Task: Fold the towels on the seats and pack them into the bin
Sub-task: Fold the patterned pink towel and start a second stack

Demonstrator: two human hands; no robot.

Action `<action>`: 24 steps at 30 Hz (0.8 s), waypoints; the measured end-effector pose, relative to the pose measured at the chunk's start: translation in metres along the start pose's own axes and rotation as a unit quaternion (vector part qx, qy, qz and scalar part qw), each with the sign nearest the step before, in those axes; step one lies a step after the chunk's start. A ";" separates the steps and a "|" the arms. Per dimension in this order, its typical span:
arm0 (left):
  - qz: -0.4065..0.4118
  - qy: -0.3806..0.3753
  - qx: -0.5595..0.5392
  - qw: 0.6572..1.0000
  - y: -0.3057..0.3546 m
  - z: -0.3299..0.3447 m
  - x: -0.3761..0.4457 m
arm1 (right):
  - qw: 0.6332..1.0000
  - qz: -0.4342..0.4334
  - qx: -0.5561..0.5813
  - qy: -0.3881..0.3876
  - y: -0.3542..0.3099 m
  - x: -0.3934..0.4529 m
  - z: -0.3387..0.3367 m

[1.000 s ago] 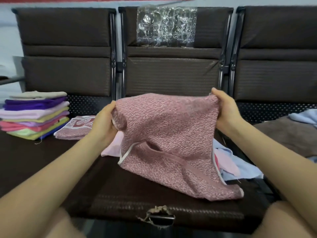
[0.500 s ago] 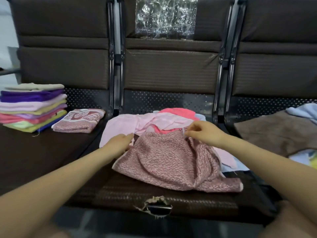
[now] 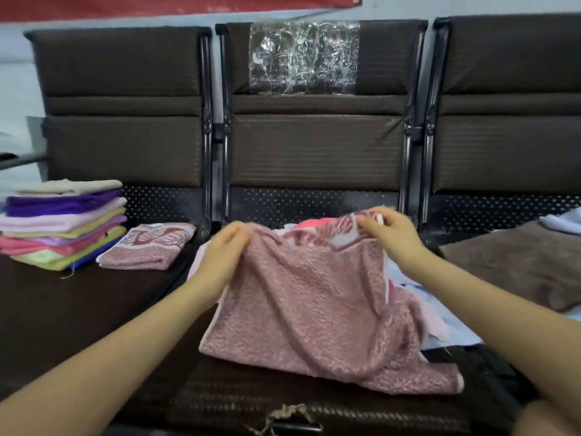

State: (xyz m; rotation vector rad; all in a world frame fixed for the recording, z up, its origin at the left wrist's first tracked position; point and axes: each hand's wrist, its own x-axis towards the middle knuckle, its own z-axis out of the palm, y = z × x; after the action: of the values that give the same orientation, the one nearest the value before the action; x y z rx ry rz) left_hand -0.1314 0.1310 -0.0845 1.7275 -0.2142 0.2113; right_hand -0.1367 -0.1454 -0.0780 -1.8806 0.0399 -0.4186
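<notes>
A dusty-pink patterned towel (image 3: 314, 309) hangs over the middle seat (image 3: 314, 407), its lower edge lying on the cushion. My left hand (image 3: 228, 250) grips its upper left corner. My right hand (image 3: 390, 232) pinches its upper right corner, which is turned over and shows a leaf pattern. Behind the towel lies a heap of unfolded pink, coral and pale blue towels (image 3: 434, 322), mostly hidden. On the left seat sits a stack of folded towels (image 3: 63, 221) in several colours, with one folded pink patterned towel (image 3: 147, 247) beside it. No bin is in view.
A brown towel (image 3: 515, 262) and a pale blue cloth (image 3: 562, 221) lie on the right seat. Three dark brown seat backs stand behind, the middle one with clear plastic taped on it (image 3: 303, 56). The middle cushion's front edge is torn (image 3: 283, 416).
The towel was held up spread, then dropped onto the seat with both hands close together. Now both hands have lifted its top edge again and spread it apart.
</notes>
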 end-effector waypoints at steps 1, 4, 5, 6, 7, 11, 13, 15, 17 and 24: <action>0.009 0.049 -0.037 0.998 0.008 -0.008 0.003 | 0.997 0.010 0.071 0.029 -0.005 0.002 -0.006; 0.011 0.116 -0.080 0.990 0.011 -0.034 0.006 | 0.987 0.039 0.132 0.080 -0.007 0.008 -0.022; 0.007 0.107 -0.059 0.992 0.010 -0.039 0.004 | 0.991 0.059 0.100 0.071 -0.001 0.010 -0.025; 0.002 0.080 -0.021 0.997 0.006 -0.044 0.002 | 0.994 0.082 0.055 0.041 0.005 0.010 -0.027; -0.010 0.035 0.026 0.999 0.002 -0.047 0.000 | 0.994 0.109 0.001 -0.012 0.014 0.007 -0.028; -0.166 -0.188 0.237 0.939 -0.030 -0.044 -0.008 | 0.938 0.190 -0.139 -0.253 0.035 -0.008 -0.041; -0.199 -0.219 0.305 0.905 -0.046 -0.041 -0.007 | 0.928 0.219 -0.096 -0.286 0.032 -0.012 -0.044; -0.181 -0.185 0.283 0.923 -0.054 -0.037 -0.003 | 0.934 0.243 -0.052 -0.257 0.029 -0.009 -0.044; -0.166 -0.112 0.287 0.937 -0.062 -0.034 0.005 | 0.939 0.244 -0.081 -0.227 0.026 -0.009 -0.038; -0.226 -0.135 0.359 0.896 -0.064 -0.009 0.022 | 0.872 0.143 -0.317 -0.346 0.012 -0.022 -0.004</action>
State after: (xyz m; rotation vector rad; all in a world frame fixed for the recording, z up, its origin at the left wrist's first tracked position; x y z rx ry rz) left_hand -0.0936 0.1493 -0.1380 2.4874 0.0895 -0.3423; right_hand -0.1561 -0.1484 -0.0940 -2.5233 -0.0307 0.5599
